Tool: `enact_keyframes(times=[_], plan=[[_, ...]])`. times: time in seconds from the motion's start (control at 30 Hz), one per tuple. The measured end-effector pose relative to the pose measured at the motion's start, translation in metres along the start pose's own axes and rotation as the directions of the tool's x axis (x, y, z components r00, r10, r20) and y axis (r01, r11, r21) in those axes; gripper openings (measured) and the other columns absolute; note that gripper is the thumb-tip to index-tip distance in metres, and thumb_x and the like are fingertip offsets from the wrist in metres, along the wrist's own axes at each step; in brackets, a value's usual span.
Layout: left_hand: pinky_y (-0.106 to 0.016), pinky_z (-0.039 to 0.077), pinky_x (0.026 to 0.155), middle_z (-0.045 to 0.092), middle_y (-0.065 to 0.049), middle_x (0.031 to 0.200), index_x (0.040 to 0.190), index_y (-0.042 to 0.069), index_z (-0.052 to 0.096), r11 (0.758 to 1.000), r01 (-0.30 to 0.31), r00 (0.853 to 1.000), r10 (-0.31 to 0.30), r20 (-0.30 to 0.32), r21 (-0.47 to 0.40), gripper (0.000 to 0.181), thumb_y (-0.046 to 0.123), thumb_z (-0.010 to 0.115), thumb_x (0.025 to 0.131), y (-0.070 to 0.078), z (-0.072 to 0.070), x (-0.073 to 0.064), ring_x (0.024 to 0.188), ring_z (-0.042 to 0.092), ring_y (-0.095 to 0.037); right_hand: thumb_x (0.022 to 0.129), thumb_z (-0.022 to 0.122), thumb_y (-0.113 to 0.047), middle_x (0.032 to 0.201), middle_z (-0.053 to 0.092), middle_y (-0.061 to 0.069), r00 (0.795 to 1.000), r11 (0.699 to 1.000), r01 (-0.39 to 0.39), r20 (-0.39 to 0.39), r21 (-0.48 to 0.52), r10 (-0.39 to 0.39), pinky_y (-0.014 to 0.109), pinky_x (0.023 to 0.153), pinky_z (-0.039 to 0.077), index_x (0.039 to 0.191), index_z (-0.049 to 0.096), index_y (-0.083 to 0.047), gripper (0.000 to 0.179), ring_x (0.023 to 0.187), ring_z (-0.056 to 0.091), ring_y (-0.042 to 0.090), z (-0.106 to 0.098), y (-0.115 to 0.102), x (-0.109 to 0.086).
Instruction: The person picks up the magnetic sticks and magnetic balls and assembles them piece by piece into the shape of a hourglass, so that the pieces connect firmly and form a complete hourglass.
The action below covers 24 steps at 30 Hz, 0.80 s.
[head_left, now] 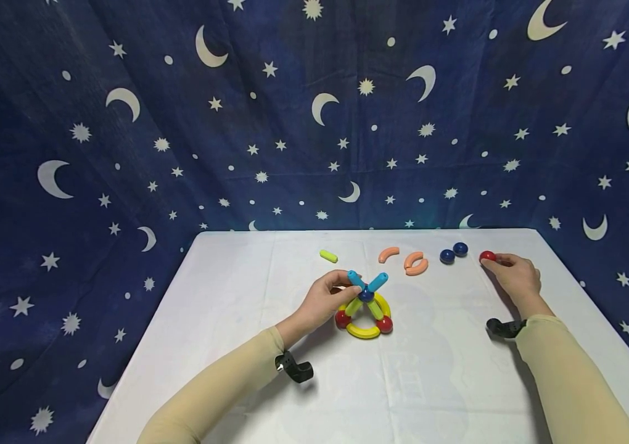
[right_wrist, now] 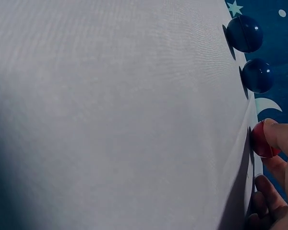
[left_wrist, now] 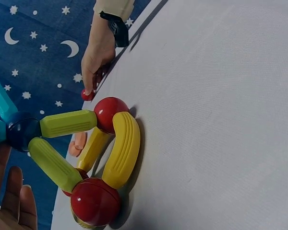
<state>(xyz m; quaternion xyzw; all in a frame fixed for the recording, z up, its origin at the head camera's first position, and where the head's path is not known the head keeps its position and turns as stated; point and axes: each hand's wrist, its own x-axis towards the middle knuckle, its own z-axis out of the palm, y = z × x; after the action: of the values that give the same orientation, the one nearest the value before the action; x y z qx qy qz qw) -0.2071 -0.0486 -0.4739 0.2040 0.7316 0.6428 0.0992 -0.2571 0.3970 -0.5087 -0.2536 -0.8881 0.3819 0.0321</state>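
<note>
A toy structure of rods and balls stands on the table, its ring of curved yellow rods (head_left: 363, 333) joined by red balls (head_left: 385, 324). Two lime-green rods (left_wrist: 69, 123) rise from the ring to a dark blue ball (head_left: 367, 295), where light-blue rods (head_left: 378, 282) fork upward. My left hand (head_left: 325, 300) pinches one light-blue rod (left_wrist: 1, 100) close to that blue ball, between thumb and fingers. Over at the right, my right hand (head_left: 517, 279) grips a loose red ball (right_wrist: 262, 140) at the tabletop with thumb and fingertips.
Two loose dark blue balls (head_left: 454, 253) lie left of my right hand. Several curved orange rods (head_left: 389, 254) rest behind the structure, and a short lime-green rod (head_left: 328, 255) lies farther left. A dark curtain (head_left: 292, 123) with moons and stars hangs behind the white table (head_left: 448, 370).
</note>
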Motion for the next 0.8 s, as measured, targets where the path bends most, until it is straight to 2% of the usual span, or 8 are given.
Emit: enact_keyframes(times=[0.2,0.3,0.4,0.5,0.63,0.7,0.8], plan=[[-0.033,0.053,0.089,0.070,0.000,0.115,0.122,0.011,0.068,1.000,-0.008,1.000,0.008,-0.004,-0.012,0.028,0.029,0.069,0.100,0.000,0.000,0.000,0.102,0.065,-0.022,0.099,0.058,-0.054,0.150,0.042,0.030,1.000,1.000,-0.010,-0.009,0.009,0.010,0.065,0.107,0.029,0.149,0.046,0.001,0.075,0.138,0.030,0.050,0.000,0.000,0.000],[-0.032,0.053,0.090,0.070,0.000,0.115,0.123,0.011,0.067,1.000,-0.011,1.000,0.010,-0.016,-0.012,0.031,0.030,0.069,0.100,0.001,0.001,-0.001,0.101,0.065,-0.019,0.100,0.054,-0.055,0.154,0.040,0.028,1.000,0.997,-0.031,-0.003,0.074,0.031,0.062,0.112,0.031,0.153,0.041,0.000,0.078,0.141,0.032,0.048,0.000,-0.001,-0.001],[-0.032,0.052,0.092,0.069,-0.001,0.115,0.123,0.013,0.067,1.000,-0.009,0.999,0.009,-0.035,-0.015,0.029,0.030,0.070,0.099,0.002,0.001,-0.001,0.103,0.065,-0.019,0.101,0.052,-0.055,0.155,0.040,0.026,1.000,0.989,-0.018,-0.008,0.147,0.020,0.057,0.109,0.038,0.154,0.040,0.000,0.078,0.140,0.037,0.044,-0.004,-0.004,-0.003],[-0.033,0.051,0.093,0.069,-0.002,0.114,0.122,0.012,0.067,1.000,-0.008,0.999,0.007,-0.046,-0.023,0.029,0.029,0.070,0.099,0.002,0.001,0.000,0.105,0.064,-0.021,0.100,0.054,-0.055,0.151,0.044,0.026,0.999,0.980,0.032,-0.026,0.197,-0.027,0.044,0.093,0.047,0.151,0.044,0.001,0.077,0.128,0.045,0.038,-0.007,-0.013,-0.006],[-0.032,0.050,0.094,0.069,-0.004,0.114,0.122,0.009,0.067,0.999,-0.002,0.998,0.000,-0.056,-0.032,0.028,0.025,0.070,0.100,0.006,0.001,-0.002,0.105,0.063,-0.020,0.098,0.061,-0.053,0.135,0.052,0.018,0.991,0.962,0.131,-0.054,0.240,-0.121,0.025,0.074,0.043,0.145,0.051,0.002,0.073,0.105,0.049,0.021,-0.009,-0.029,-0.011],[-0.032,0.049,0.095,0.069,-0.004,0.114,0.122,0.009,0.067,0.999,0.003,0.998,-0.005,-0.061,-0.032,0.027,0.025,0.069,0.100,0.006,0.001,-0.002,0.107,0.062,-0.019,0.097,0.064,-0.052,0.125,0.054,0.009,0.983,0.947,0.183,-0.062,0.264,-0.173,0.023,0.074,0.042,0.141,0.054,0.002,0.070,0.099,0.048,0.015,-0.008,-0.039,-0.014],[-0.033,0.049,0.098,0.069,-0.004,0.114,0.122,0.010,0.067,0.999,0.010,0.998,-0.012,-0.065,-0.035,0.027,0.026,0.069,0.100,0.006,0.001,-0.003,0.108,0.062,-0.018,0.096,0.067,-0.051,0.118,0.054,0.000,0.968,0.919,0.250,-0.048,0.306,-0.248,0.025,0.079,0.040,0.138,0.055,0.001,0.068,0.100,0.047,0.011,-0.005,-0.055,-0.022]])
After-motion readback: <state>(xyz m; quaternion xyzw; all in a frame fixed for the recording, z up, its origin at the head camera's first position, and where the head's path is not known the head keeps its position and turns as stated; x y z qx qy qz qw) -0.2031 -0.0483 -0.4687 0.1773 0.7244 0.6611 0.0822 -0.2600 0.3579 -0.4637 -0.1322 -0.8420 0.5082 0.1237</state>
